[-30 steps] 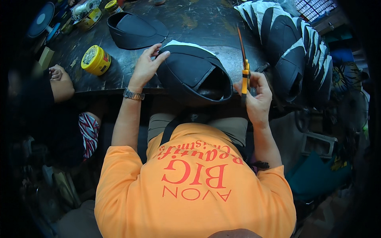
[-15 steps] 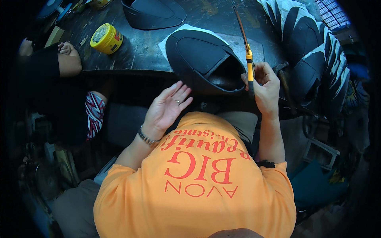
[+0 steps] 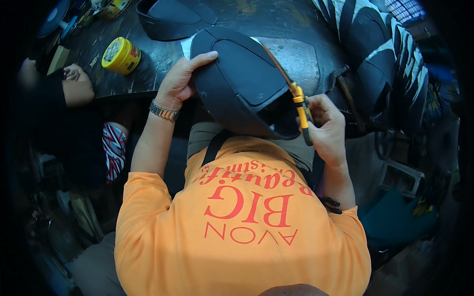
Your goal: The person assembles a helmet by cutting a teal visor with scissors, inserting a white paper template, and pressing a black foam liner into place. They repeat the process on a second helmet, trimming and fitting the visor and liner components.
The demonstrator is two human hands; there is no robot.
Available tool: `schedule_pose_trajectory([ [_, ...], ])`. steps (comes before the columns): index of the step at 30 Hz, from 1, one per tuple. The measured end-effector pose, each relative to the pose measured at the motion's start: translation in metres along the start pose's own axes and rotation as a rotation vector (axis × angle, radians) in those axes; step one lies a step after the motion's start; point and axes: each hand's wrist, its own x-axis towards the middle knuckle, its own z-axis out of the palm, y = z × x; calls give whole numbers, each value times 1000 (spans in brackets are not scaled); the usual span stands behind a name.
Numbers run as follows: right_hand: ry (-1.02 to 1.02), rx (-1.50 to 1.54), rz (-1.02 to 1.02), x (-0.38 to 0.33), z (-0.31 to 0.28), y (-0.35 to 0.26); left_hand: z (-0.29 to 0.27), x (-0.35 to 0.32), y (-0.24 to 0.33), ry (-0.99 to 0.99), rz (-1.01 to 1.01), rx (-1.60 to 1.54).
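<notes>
A black, curved piece that looks like a shoe upper (image 3: 232,69), with a seamed panel and an opening, is lifted at the near edge of the table. My left hand (image 3: 180,81) grips its left side, thumb on top and the other fingers partly hidden by it. My right hand (image 3: 326,126) is closed round the yellow-and-black handle of a tool (image 3: 299,101). A long, thin, brownish shaft runs from the handle up along the right side of the upper. Whether the shaft touches the upper, I cannot tell.
The dark, worn table (image 3: 163,64) bears a yellow tub (image 3: 121,55) at left and another black upper (image 3: 173,19) behind. A grey slab (image 3: 291,59) lies beyond my hands. Several black uppers layered with white sheets (image 3: 375,64) stand at right. Another person's hand (image 3: 78,86) rests at the left edge.
My left hand, open and apart before, has moved up and taken hold of the upper. The upper has come nearer me, and the tool's shaft has tilted to the left.
</notes>
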Motion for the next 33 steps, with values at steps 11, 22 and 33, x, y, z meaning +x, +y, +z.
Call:
schedule_pose_trajectory([
  [11,-41,356,290,-6,-19,42,-21,45,7,-10,34,533],
  [22,-424,688,281,-21,13,80,-48,44,-2,-114,172,-135],
  [33,-437,574,222,-15,16,65,-42,36,-11,-47,218,-69],
])
